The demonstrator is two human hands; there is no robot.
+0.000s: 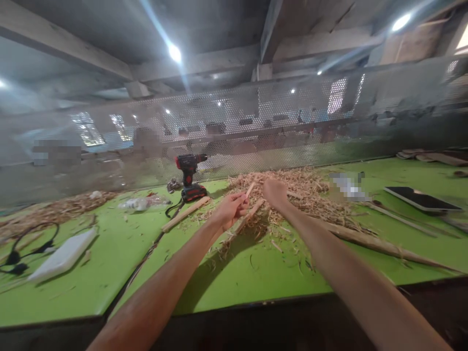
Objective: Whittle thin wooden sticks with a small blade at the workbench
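Note:
My left hand [231, 208] is closed around a thin, pale wooden strip [250, 188], whose end sticks up past the fingertips. Just right of it, my right hand [275, 193] is curled into a fist; whatever it grips is hidden behind the fingers. Both hands are over the near side of a heap of wood shavings [307, 187]. Below and between them, a wooden piece [252, 214] lies slanted among the curls.
A cordless drill [189, 178] stands left, behind a wooden stick [186, 214]. Further left are a white block [64, 256] and black cable [31, 251]. A long pointed wooden piece [373, 243] and a dark-screened tablet [422, 199] lie right. A perforated screen [234, 141] closes off the back.

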